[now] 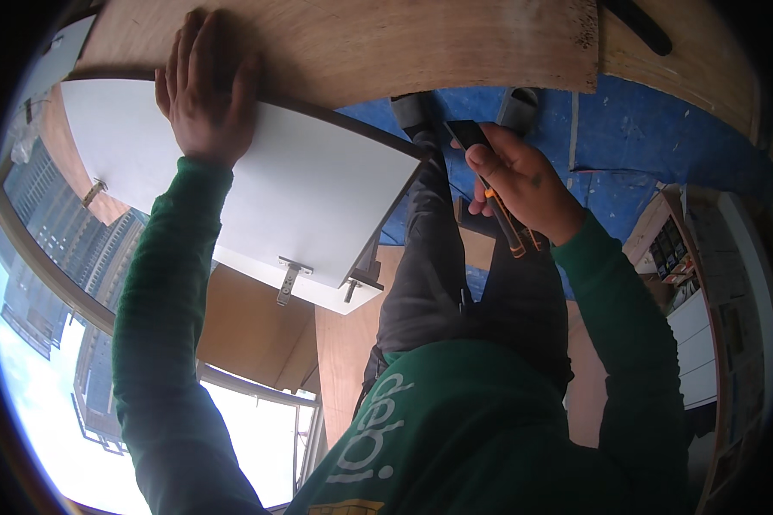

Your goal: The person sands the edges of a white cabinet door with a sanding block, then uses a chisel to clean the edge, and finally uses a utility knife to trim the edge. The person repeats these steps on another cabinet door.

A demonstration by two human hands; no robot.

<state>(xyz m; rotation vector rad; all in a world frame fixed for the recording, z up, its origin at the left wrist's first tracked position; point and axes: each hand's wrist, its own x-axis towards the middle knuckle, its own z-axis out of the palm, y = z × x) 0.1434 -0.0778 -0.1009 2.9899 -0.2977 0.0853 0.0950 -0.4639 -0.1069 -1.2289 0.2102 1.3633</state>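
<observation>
My left hand (206, 99) lies with fingers extended over the upper edge of a white cabinet panel (309, 189), its fingertips on the plywood sheet (361, 43) beside it. Metal hinges (290, 275) are fixed near the panel's lower edge. My right hand (528, 184), right of the panel's corner, is closed around a tool with orange-and-black handles (511, 236) and a flat black piece (462, 133) at the top. I cannot make out whether these are one item or two.
A blue floor covering (627, 129) shows beyond my legs, with my dark shoes on it. A dark bar (640, 26) lies on plywood at top right. Windows (39, 275) with buildings outside are at left and below; shelving (670, 249) stands at right.
</observation>
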